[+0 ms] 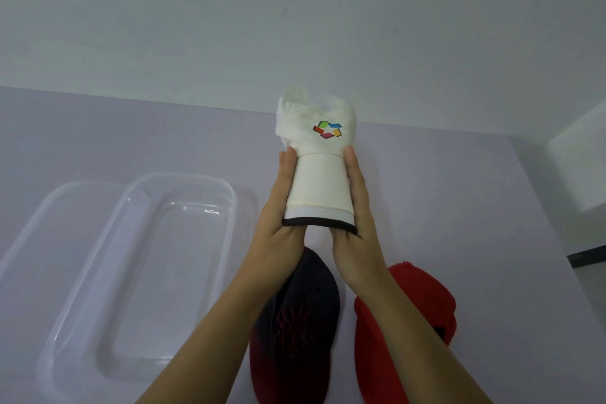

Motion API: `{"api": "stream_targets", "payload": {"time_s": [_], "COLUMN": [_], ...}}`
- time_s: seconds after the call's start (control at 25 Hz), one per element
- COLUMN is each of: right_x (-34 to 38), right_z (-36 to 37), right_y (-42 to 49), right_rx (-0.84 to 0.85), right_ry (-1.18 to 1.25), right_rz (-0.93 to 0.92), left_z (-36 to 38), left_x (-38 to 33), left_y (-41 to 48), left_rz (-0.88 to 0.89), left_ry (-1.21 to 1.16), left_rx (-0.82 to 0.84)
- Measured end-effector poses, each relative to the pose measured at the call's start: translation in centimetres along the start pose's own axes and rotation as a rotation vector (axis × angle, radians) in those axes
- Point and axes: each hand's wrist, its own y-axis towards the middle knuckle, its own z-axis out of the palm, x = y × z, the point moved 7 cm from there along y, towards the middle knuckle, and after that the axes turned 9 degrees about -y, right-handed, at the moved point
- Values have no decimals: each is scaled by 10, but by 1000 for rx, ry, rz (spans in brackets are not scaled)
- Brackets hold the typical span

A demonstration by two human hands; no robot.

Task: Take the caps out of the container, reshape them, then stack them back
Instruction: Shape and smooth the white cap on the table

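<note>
Head view: two flat hands squeeze a white cap's brim into a curve above a pale table.

The left hand (282, 220) and right hand (359, 223) keep their fingers straight and press on opposite sides of the white cap (316, 170). It is held in the air, with its crumpled crown at the far end, and the thumbs are hidden under the brim. A dark cap (295, 321) and a red cap (410, 315) lie on the near table. The clear container (183, 179) sits to the left. Only sideways pressure seems to hold the cap, so easing off could let it slip onto the caps below. Squeezing too hard may crease the brim, and a crushed crown would likely stack badly.
</note>
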Motion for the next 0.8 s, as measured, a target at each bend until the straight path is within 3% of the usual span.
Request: {"api": "stream_targets", "payload": {"time_s": [0.32, 0.44, 0.52, 0.56, 0.68, 0.72, 0.8], "right_x": [17, 7, -1, -3, -7, -8, -7], "right_z": [5, -18, -34, -37, -32, -30, -25], "right_y": [7, 6, 2, -1, -8, -9, -12], "right_rx": [57, 142, 145, 148, 185, 190, 193], "right_ry": [-37, -397, -572, -632, -755, -784, -810], "right_rz": [-8, -102, -127, -151, -214, -230, -263], "left_z": [-3, -15, -24, -28, -60, -69, -69], "left_x": [-1, 1, 3, -2, -12, -12, -10], "left_y": [-6, -3, -3, 1, 28, 35, 52], "left_rz": [-29, 0, -102, -143, -173, -177, -238], "left_ry": [-95, 232, 249, 130, -277, -282, -154], "left_rx": [-83, 144, 312, 305, -43, -84, -11]}}
